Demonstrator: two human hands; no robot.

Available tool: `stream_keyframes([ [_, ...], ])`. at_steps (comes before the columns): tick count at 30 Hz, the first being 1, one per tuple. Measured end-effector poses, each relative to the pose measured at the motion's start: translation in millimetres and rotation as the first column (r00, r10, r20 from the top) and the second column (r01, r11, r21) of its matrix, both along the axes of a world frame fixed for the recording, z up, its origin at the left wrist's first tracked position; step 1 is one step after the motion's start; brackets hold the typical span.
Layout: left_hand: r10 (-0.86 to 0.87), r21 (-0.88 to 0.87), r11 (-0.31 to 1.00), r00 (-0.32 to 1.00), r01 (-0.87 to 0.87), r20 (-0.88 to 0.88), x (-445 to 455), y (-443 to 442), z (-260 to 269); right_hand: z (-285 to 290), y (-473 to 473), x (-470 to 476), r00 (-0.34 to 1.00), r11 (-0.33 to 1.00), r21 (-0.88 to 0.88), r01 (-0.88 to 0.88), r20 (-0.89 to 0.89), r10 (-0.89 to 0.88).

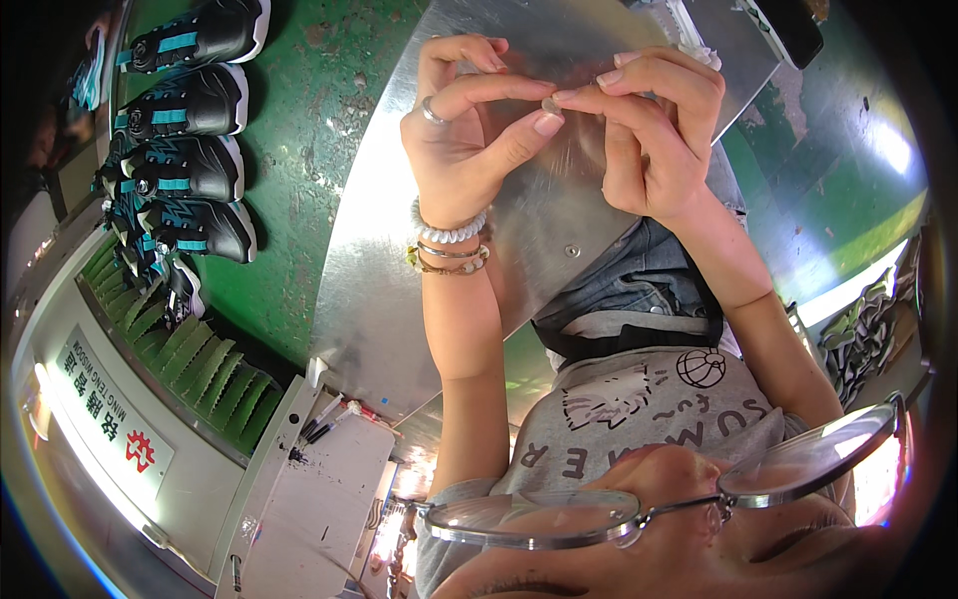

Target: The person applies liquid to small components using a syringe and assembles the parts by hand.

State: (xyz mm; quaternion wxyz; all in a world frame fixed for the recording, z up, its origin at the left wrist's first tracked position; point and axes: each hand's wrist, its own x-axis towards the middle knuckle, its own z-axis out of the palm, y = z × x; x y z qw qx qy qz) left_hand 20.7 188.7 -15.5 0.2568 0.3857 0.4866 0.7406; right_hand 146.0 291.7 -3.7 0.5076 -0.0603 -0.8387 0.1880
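Observation:
A small greyish rounded piece (pixel 551 106) sits between the thumb and index finger of my left hand (pixel 464 135). It is too small to tell what it is. That hand wears a ring, and its wrist carries a white coil band (pixel 449 230) and thin bracelets. One fingertip of my right hand (pixel 658 127) meets the left fingertips at the piece; its other fingers are bent. Whether the right hand also grips the piece cannot be made out. Both hands are above a shiny metal tabletop (pixel 389 247).
Several black-and-teal shoes (pixel 202 168) stand on a green surface (pixel 299 135) at left. Below them is a machine with a green strip curtain (pixel 187 367). Pens (pixel 325 419) lie on a pale board (pixel 329 479). A dark phone-like object (pixel 789 30) is at upper right.

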Motion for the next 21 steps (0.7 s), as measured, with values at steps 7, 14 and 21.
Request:
stream_keyframes([
  [7, 0.001, -0.02, 1.0, 1.0, -0.002, -0.027, -0.7, 0.1, -0.1, 2.6, -0.4, 0.1, 1.0, 1.0, -0.026, 0.008, 0.025, -0.007],
  [14, 0.008, -0.061, 0.998, 0.999, -0.011, -0.041, 0.4, 1.5, -1.7, 6.9, 0.7, 2.3, 0.996, 0.988, -0.153, 0.004, 0.088, 0.01],
  [21, 0.017, -0.042, 0.999, 0.999, -0.019, -0.037, 0.1, 1.3, -0.4, 3.8, -0.4, -0.4, 0.996, 0.911, -0.406, -0.068, 0.021, 0.083],
])
